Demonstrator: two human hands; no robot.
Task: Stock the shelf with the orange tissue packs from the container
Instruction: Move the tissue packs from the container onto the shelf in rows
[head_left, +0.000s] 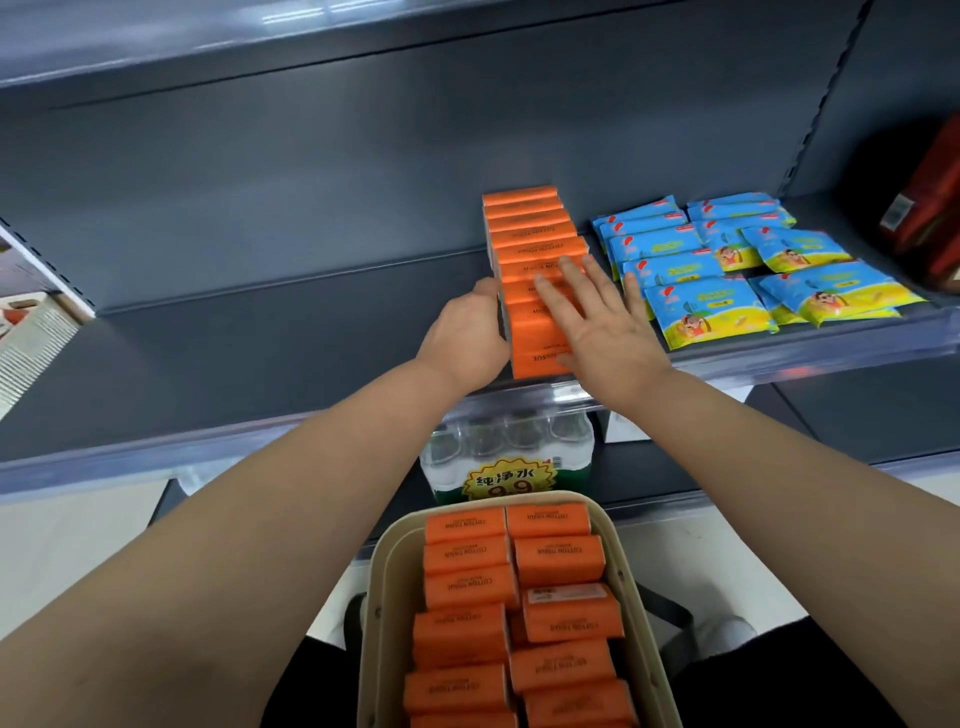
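Right-hand fingers (576, 275): straight and spread, lying flat on top of the shelved row, holding nothing. Right hand (608, 332): palm down over the near end of the row. Left hand (465, 332): set against the left side of the same row, thumb (488, 288) at the top edge of the packs; its other fingers are hidden behind the hand, so whether they grip cannot be told. Row of orange rectangular wrapped tissue packs (524, 234): standing on edge, one behind another, from the front lip of the dark grey metal shelf (260, 332) toward its back panel. Beige plastic container with rounded corners (382, 597): below the shelf, nearest the camera, between the two forearms. Further orange tissue packs (467, 587): lying in two columns inside the container. Blue and yellow soft wipe packets (696, 306): overlapping in loose rows just beside the orange row, on its right. Shrink-wrapped pack of clear water bottles (506, 457): on the level beneath, with a yellow price sticker. Red package (930, 218): far right of the shelf. Printed box (26, 322): at the left edge.
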